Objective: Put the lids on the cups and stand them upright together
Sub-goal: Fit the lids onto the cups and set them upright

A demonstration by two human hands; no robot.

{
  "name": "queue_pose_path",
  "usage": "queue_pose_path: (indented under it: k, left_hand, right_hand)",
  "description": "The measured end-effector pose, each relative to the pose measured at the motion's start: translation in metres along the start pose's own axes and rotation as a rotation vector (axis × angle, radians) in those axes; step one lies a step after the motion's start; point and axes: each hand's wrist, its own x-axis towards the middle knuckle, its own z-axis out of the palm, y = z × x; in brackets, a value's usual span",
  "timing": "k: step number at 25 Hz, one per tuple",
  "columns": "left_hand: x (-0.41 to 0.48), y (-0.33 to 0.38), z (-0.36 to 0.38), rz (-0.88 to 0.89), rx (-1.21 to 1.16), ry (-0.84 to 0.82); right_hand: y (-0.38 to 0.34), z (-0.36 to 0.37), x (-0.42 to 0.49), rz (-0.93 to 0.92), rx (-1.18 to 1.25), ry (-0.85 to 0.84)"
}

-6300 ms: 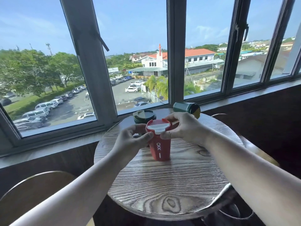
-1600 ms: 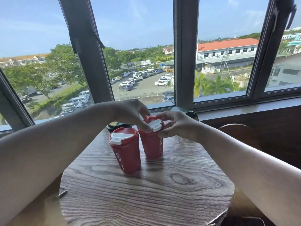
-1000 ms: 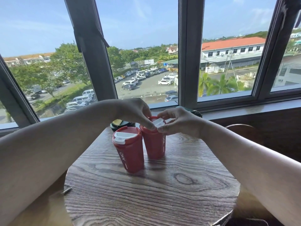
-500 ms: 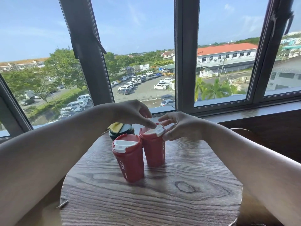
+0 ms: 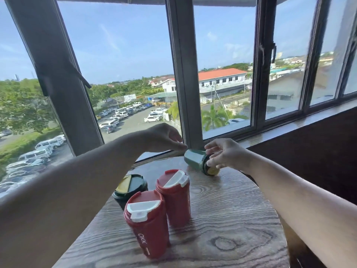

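- Two red cups [image 5: 148, 227] with white lid flaps.
- Dark green upright cup [image 5: 129, 187], yellow patch on its lid.
- Lying green cup [image 5: 195, 161], yellow at its lid end.
- Grey-brown wood-grain table [image 5: 231, 229].

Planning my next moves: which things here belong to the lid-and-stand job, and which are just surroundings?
Job:
- near red cup, far red cup and upright green cup, all lidded
- green cup on its side, with the right hand at its lid end
- left hand, above it and holding nothing

Not the job:
- table
- window sill
- window frame
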Motion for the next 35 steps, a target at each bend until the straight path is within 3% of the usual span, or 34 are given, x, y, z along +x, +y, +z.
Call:
queue_pose_path:
  k: [4,9,22,35]
  left_hand:
    - [0.033,0.000,0.014,0.095,0.038,-0.051]
    - [0.068,0.009,0.042,0.178,0.130,-0.105]
    - [0.135,-0.003,0.092,0.166,0.338,-0.253]
    - [0.145,-0.011,0.095,0.177,0.292,-0.265]
  right_hand:
    - [0.024,-0.001,-0.004,0.079,-0.054,0.175]
    - [0.050,0.005,0.002,0.096,-0.214,0.246]
    - [0.096,0.009,0.058,0.071,-0.375,0.119]
    - [0.106,0.018,0.082,0.017,-0.427,0.135]
